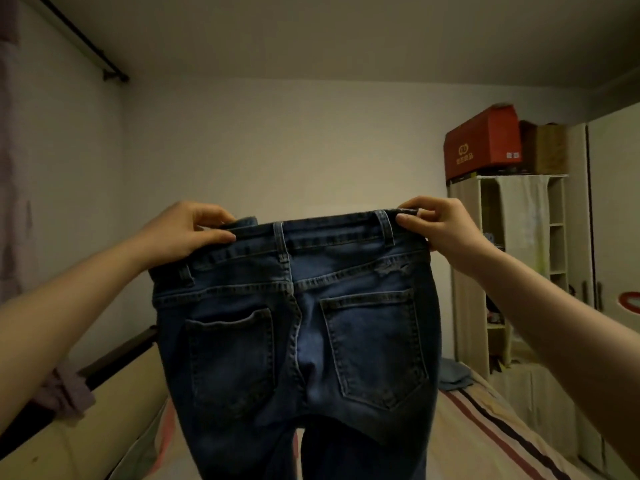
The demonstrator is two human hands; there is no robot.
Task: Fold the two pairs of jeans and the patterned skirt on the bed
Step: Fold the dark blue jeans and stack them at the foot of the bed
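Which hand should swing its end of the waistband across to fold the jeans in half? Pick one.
Either; slightly the right hand. Both pinch the jeans at the waistband ends, but the right grips the very corner; the left hand holds further in.

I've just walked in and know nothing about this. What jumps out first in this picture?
A pair of dark blue jeans fills the centre, held up in the air with the back pockets facing the camera. The left hand and right hand each pinch one end of the waistband. Behind, at the right, a red box sits on top of a white shelf unit, and a striped bed lies below.
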